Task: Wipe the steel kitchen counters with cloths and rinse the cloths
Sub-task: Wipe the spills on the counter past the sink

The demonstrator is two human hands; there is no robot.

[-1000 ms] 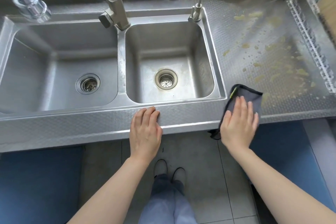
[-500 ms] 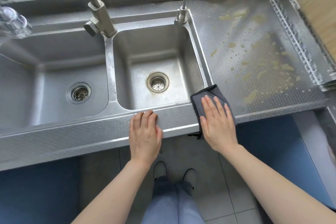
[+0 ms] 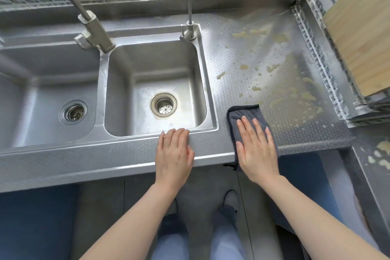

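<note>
A dark grey cloth lies flat on the steel counter just right of the right sink basin. My right hand presses on the cloth with straight fingers, covering its near half. The cloth's near corner hangs over the counter's front edge. Yellowish smears and drops cover the counter beyond and to the right of the cloth. My left hand rests flat on the front rim of the right basin, holding nothing.
A left basin adjoins the right one, with a large faucet between them and a thin tap at the back right corner. A wooden board stands at the counter's right end. More yellow residue lies at the far right.
My right hand slid the cloth left along the front edge, then slightly forward onto the counter beside the basin. My left hand stayed on the rim.
</note>
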